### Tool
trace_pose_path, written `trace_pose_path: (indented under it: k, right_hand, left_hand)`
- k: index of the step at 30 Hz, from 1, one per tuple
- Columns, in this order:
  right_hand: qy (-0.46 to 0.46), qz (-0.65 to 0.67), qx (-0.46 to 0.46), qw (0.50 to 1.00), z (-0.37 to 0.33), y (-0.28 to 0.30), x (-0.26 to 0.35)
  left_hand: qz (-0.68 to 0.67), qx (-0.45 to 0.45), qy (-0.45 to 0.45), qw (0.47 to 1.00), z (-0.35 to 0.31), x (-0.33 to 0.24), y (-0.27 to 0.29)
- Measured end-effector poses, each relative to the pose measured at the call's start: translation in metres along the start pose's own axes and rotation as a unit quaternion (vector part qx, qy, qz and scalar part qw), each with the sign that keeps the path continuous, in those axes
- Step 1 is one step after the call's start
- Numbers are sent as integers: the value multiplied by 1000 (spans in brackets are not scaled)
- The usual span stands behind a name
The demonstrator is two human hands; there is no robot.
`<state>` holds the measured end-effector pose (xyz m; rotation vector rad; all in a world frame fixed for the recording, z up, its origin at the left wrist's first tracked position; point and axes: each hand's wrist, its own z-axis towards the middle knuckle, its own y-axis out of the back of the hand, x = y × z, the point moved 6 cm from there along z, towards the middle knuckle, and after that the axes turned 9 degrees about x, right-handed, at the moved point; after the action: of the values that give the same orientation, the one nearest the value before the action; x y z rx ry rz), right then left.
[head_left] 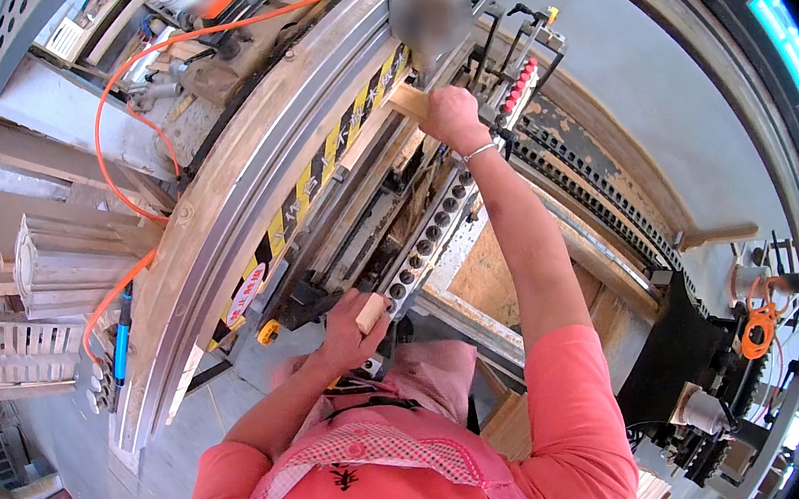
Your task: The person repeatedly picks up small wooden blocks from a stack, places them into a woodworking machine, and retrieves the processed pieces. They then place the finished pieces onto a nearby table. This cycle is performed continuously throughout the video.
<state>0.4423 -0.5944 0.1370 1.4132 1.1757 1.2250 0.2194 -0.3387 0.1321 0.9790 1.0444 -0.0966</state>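
My left hand [352, 332] is closed around a pale wooden piece [371, 314], whose end sticks up beside the near end of a metal bar with a row of dark round holes [425, 246]. With the arm stretched forward, my right hand [454, 121] grips a pale wooden piece [408, 101] near the far end of the machine. A bracelet circles that wrist. The fingertips of both hands are partly hidden. Whether the two wooden pieces are one length or separate, I cannot tell. Yellow-black warning tape [314, 175] runs along the machine's beam left of the hands.
A long aluminium-edged beam [211, 194] curves along the left. Over it lies an orange hose [100, 117] ending at a blue air gun [121, 342]. Red knobs [521, 85] stand beyond my right hand. Stacked wood mouldings [68, 263] are at left; a lit screen [790, 47] at right.
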Motion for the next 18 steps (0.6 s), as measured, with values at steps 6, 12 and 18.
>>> trace_pose_path:
  k: [6,12,18]
  right_hand:
    - [-12,-13,4,1000,3,-3,-3]
    - [-34,-17,21,999,2,1,0]
    - [-32,-18,41,998,6,-7,-7]
  left_hand:
    - [-5,-20,19,1000,0,4,-6]
    - [13,-4,25,1000,0,6,-4]
    - [-2,-4,20,1000,0,6,-4]
